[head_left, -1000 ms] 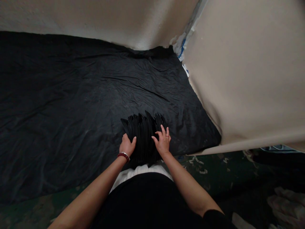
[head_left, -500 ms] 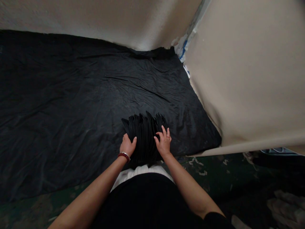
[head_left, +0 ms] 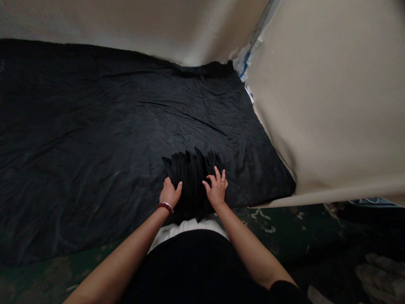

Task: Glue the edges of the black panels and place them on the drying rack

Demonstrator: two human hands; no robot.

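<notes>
A row of thin black folded pieces (head_left: 191, 181), apparently fabric, stands on edge, packed close together with their folds facing up. My left hand (head_left: 170, 192) grips its left end, thumb on top and the other fingers curled down the outer side, partly hidden. At the right end lies my right hand (head_left: 217, 188), fingers spread and bent, touching the pieces. A small gap splits the right-hand bunch (head_left: 214, 159) from the rest. The row rests on a wrinkled black sheet (head_left: 110, 126), close to my body.
Beige sheeting (head_left: 322, 101) rises along the right side, and another beige panel (head_left: 126, 27) borders the back. White and blue scraps (head_left: 245, 67) show in the corner between them. Below the front edge is a dark green floor (head_left: 268, 223) with pale scraps.
My right thumb has shifted slightly left over the black pieces. My left hand keeps its place, and the row stands almost the same.
</notes>
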